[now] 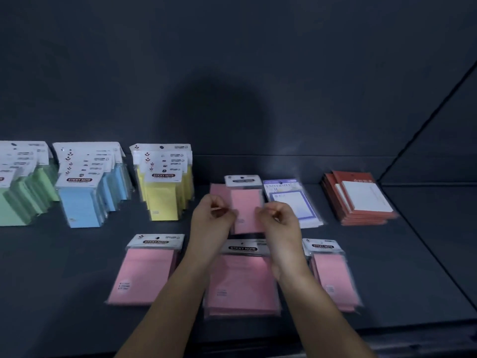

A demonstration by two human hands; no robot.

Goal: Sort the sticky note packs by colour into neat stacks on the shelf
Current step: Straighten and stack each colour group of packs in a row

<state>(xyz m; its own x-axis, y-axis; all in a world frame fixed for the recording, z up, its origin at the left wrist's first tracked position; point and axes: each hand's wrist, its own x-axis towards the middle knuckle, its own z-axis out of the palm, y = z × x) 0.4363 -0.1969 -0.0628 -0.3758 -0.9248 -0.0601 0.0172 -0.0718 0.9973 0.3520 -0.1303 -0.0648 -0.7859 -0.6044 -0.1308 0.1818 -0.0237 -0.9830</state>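
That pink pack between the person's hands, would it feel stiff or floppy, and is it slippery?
Probably stiff: the pink pack, pinched at its sides by the left hand and right hand, looks flat, not sagging. Likely slippery, since the front pink packs show glossy clear wrappers. Two fingertip grips seem enough, so probably light.

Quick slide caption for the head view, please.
Left hand and right hand hold a pink pack at the dark shelf, right of the yellow stack.

Counts were logged: green stack (pixel 23 197) 1 | blue stack (pixel 80 208) 1 | yellow stack (pixel 164 200) 1 | pink piles (pixel 246 202) (pixel 143 275) (pixel 241 282) (pixel 334 275) 4 | purple-bordered notepad pile (pixel 293 202) 1 | red notepad pile (pixel 358 200) 1
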